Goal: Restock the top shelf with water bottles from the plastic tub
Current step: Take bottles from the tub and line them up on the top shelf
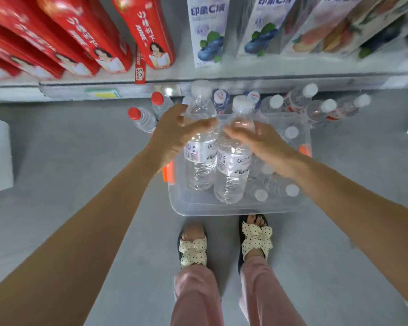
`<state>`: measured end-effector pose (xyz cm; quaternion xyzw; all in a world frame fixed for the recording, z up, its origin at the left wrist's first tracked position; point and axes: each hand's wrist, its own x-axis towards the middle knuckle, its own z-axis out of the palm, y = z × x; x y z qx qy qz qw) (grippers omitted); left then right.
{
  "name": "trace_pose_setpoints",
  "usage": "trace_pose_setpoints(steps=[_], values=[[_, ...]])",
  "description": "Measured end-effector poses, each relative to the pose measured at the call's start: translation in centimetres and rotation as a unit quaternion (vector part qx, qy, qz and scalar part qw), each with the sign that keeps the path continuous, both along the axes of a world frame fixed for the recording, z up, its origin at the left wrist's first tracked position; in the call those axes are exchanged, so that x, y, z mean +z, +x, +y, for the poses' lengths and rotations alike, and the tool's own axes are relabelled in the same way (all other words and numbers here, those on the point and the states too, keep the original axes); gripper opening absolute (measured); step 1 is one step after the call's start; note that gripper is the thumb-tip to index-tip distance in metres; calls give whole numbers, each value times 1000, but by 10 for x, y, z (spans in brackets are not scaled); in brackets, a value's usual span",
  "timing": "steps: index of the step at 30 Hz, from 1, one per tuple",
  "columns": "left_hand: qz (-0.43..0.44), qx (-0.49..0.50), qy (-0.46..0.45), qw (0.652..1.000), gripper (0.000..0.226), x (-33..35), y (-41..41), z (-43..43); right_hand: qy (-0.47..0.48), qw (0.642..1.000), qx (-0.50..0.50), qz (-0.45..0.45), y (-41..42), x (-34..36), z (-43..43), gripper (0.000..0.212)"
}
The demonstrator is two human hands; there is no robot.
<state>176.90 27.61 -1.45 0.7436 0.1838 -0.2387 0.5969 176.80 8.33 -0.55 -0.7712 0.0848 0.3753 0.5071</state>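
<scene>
My left hand (pixel 172 135) grips a clear water bottle (pixel 201 147) with a white cap, held upright above the tub. Close beside it, my right hand (pixel 262 144) grips a second white-capped water bottle (pixel 233 165), also upright. The two bottles almost touch. Below them on the grey floor stands the clear plastic tub (pixel 222 209) with orange latches; several more white-capped bottles (pixel 278 184) lie in its right half. The shelf edge (pixel 245 82) runs across the view just beyond the bottle caps.
Red cartons (pixel 149 31) and blueberry drink cartons (pixel 207 31) fill the shelf above. On a lower level stand red-capped bottles (pixel 143 118) at the left and white-capped bottles (pixel 316 107) at the right. My feet in bow sandals (pixel 193 250) are just before the tub.
</scene>
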Motion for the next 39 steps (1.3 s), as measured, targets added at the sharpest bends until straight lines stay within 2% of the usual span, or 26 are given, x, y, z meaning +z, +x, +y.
trace_pose_setpoints(steps=[2, 3, 6, 7, 8, 11, 14, 16, 20, 24, 26, 29, 31, 33, 39], values=[[-21, 23, -13, 999, 18, 33, 2, 1, -2, 999, -35, 4, 8, 30, 9, 20], [-26, 31, -19, 999, 21, 48, 3, 2, 6, 998, -54, 12, 11, 45, 12, 23], [-16, 80, -56, 995, 60, 98, 3, 2, 27, 997, -71, 13, 19, 99, 21, 31], [-14, 94, -74, 993, 65, 117, 4, 1, 35, 997, -65, 8, 23, 115, 22, 36], [-7, 114, -94, 989, 64, 134, 5, 0, 35, 998, -60, 5, 26, 132, 24, 39], [20, 140, -172, 975, 41, 188, 6, -2, 35, 997, -71, -8, 34, 185, 29, 27], [-5, 141, -194, 971, 45, 240, 5, -4, 25, 995, -92, -23, 37, 244, 36, 27], [-40, 161, -176, 970, 53, 278, 7, -2, 30, 993, -106, -35, 38, 282, 39, 29], [-101, 146, -152, 972, 60, 350, 10, 4, 34, 989, -127, -71, 41, 356, 50, 52], [-144, 131, -131, 972, 66, 428, 8, 9, 62, 979, -163, -107, 39, 436, 66, 90], [-161, 126, -131, 970, 71, 467, 6, 11, 76, 976, -166, -119, 36, 473, 68, 86], [-205, 105, -120, 966, 52, 520, 5, 17, 78, 973, -164, -142, 31, 527, 73, 73], [-227, 93, -109, 963, 38, 551, 5, 19, 87, 968, -174, -161, 28, 562, 77, 88], [-249, 81, -104, 960, 11, 586, 2, 22, 103, 962, -177, -179, 31, 591, 79, 102], [-342, 84, -103, 930, 28, 679, 1, 29, 152, 950, -163, -217, 31, 679, 83, 117]])
